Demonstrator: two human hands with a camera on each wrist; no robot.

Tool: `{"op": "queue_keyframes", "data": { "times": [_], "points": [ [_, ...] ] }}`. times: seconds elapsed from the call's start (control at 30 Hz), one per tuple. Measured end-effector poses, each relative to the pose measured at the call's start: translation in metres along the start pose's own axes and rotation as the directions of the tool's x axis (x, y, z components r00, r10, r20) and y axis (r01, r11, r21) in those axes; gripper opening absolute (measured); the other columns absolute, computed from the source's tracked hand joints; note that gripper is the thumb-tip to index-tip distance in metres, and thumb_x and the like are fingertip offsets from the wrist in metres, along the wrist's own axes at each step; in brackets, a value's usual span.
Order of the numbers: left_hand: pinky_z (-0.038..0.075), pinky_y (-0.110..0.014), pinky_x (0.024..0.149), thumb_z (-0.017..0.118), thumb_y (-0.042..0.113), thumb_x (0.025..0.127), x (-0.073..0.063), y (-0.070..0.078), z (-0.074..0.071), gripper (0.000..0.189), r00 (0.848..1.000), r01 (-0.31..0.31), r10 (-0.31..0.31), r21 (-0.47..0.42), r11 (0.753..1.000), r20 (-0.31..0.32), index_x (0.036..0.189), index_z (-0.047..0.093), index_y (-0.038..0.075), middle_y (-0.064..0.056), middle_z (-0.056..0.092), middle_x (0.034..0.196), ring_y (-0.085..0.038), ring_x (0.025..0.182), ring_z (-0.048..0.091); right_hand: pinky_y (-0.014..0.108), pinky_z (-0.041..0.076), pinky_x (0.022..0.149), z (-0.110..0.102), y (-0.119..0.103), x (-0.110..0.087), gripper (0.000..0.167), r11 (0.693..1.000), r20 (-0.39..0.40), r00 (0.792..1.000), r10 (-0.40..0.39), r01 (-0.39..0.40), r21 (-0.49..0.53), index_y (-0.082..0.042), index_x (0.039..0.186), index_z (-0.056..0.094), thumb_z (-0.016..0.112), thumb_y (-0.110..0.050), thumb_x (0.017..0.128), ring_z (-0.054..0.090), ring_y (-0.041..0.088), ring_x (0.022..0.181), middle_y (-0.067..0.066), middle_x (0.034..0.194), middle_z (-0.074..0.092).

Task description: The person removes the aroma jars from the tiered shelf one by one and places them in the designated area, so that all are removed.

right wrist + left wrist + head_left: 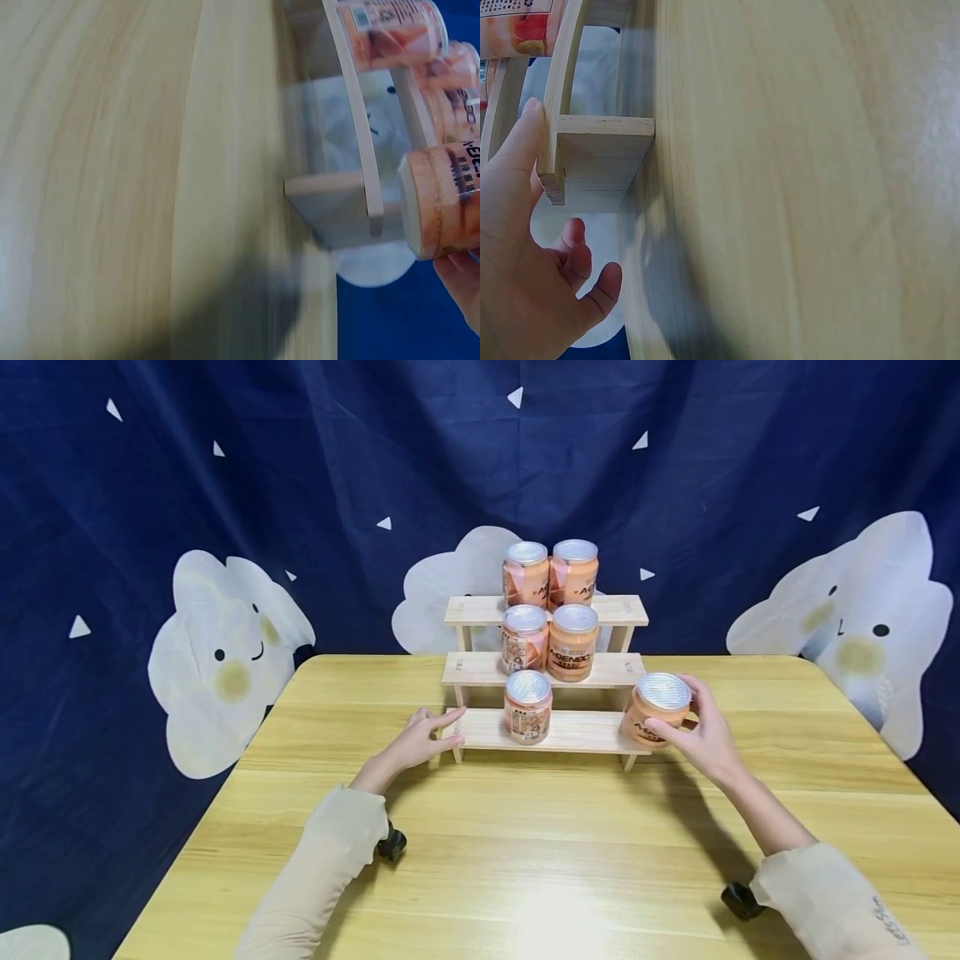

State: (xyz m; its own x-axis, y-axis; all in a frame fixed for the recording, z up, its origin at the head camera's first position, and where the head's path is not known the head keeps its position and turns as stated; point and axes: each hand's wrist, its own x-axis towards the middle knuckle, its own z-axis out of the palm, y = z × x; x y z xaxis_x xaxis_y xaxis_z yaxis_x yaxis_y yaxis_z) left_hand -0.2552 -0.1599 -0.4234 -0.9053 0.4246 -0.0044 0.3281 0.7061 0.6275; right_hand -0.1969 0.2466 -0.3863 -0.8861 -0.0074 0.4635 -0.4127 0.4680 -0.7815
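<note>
My right hand (708,731) holds a peach-coloured jar (657,710) with a silvery lid, thumb in front and fingers round the far side. The jar leans slightly and overlaps the right end of the bottom shelf in the head view; in the right wrist view it shows beyond that shelf's end. My left hand (416,742) pinches the left end of the bottom shelf of a three-tier wooden stand (577,731) between thumb and forefinger. Its other fingers (604,289) are bent and touch nothing. One similar jar (528,708) stands upright near the middle of that shelf.
Two jars (573,643) stand side by side on the middle shelf, and two more (575,575) on the top shelf. The stand rests near the back of a wooden table (480,827). Behind hangs a dark blue curtain (450,452) with white clouds.
</note>
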Motion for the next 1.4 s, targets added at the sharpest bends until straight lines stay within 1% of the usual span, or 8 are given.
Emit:
{"op": "queue_keyframes", "data": {
  "times": [0.13,0.27,0.37,0.47,0.6,0.8,1.13,1.4],
  "points": [
    [0.029,-0.033,0.071,0.060,0.039,0.086,0.000,-0.001,0.001,0.058,1.000,0.010,-0.010,0.000,1.000,0.010,0.139,0.040,0.023,-0.008,0.037,0.090,-0.022,0.084,0.031,0.008,0.037,0.074,-0.012,0.007,-0.001,0.067,1.000,-0.050,0.999,-0.007,0.006,-0.012,0.004,0.130,0.035,0.070,0.006,0.073,0.045,-0.001,0.092,-0.017,0.107,0.045],
    [0.029,-0.033,0.071,0.060,0.040,0.087,0.000,-0.003,0.002,0.059,1.000,0.006,-0.006,0.005,1.000,0.014,0.139,0.039,0.022,-0.008,0.036,0.089,-0.022,0.085,0.031,0.009,0.033,0.075,-0.022,0.014,0.003,0.066,0.999,-0.096,0.995,0.007,-0.011,-0.039,0.007,0.130,0.034,0.068,0.006,0.074,0.043,-0.004,0.092,-0.020,0.105,0.043],
    [0.029,-0.033,0.071,0.059,0.039,0.087,0.002,-0.004,0.002,0.058,1.000,0.002,-0.002,0.009,1.000,0.006,0.139,0.039,0.023,-0.007,0.035,0.089,-0.022,0.085,0.031,0.009,0.033,0.073,-0.027,0.020,0.007,0.067,0.995,-0.104,0.994,0.043,-0.051,-0.081,0.006,0.132,0.033,0.069,0.000,0.076,0.041,-0.005,0.090,-0.011,0.109,0.045],
    [0.029,-0.033,0.071,0.059,0.038,0.087,0.003,-0.004,0.001,0.058,1.000,0.005,-0.006,0.011,1.000,0.004,0.139,0.039,0.023,-0.007,0.035,0.088,-0.022,0.084,0.030,0.011,0.034,0.073,-0.028,0.027,0.012,0.069,0.987,-0.080,0.993,0.085,-0.095,-0.133,0.001,0.134,0.032,0.071,-0.008,0.078,0.040,-0.005,0.089,0.007,0.115,0.048],
    [0.029,-0.033,0.071,0.060,0.038,0.087,0.003,-0.003,-0.001,0.058,1.000,0.004,-0.004,0.004,1.000,0.006,0.139,0.039,0.023,-0.008,0.036,0.089,-0.022,0.085,0.030,0.017,0.034,0.073,-0.026,0.038,0.018,0.069,0.978,-0.045,0.991,0.123,-0.129,-0.166,0.000,0.134,0.032,0.071,-0.015,0.079,0.042,0.006,0.092,0.023,0.119,0.046],
    [0.029,-0.033,0.072,0.060,0.039,0.087,0.002,-0.003,0.000,0.059,1.000,0.005,-0.005,-0.002,1.000,0.008,0.139,0.040,0.023,-0.008,0.037,0.089,-0.022,0.085,0.031,0.024,0.032,0.077,-0.020,0.055,0.031,0.068,0.981,0.003,0.988,0.155,-0.154,-0.117,0.005,0.133,0.026,0.066,-0.016,0.083,0.041,0.030,0.101,0.027,0.120,0.043],
    [0.029,-0.033,0.071,0.060,0.038,0.087,0.002,-0.002,0.000,0.058,1.000,0.005,-0.005,-0.009,1.000,0.008,0.139,0.040,0.023,-0.007,0.035,0.087,-0.022,0.084,0.030,0.022,0.032,0.078,-0.015,0.067,0.046,0.071,0.978,0.060,0.978,0.198,-0.193,-0.085,0.004,0.135,0.019,0.064,-0.017,0.085,0.041,0.037,0.108,0.031,0.125,0.038],
    [0.028,-0.033,0.071,0.060,0.039,0.086,0.002,-0.002,-0.001,0.059,1.000,0.016,-0.016,-0.015,1.000,0.015,0.139,0.040,0.023,-0.006,0.034,0.088,-0.022,0.084,0.030,0.023,0.032,0.080,-0.012,0.076,0.049,0.072,0.971,0.059,0.971,0.230,-0.225,-0.086,0.005,0.134,0.018,0.064,-0.018,0.085,0.040,0.038,0.110,0.033,0.126,0.037]
  ]
}}
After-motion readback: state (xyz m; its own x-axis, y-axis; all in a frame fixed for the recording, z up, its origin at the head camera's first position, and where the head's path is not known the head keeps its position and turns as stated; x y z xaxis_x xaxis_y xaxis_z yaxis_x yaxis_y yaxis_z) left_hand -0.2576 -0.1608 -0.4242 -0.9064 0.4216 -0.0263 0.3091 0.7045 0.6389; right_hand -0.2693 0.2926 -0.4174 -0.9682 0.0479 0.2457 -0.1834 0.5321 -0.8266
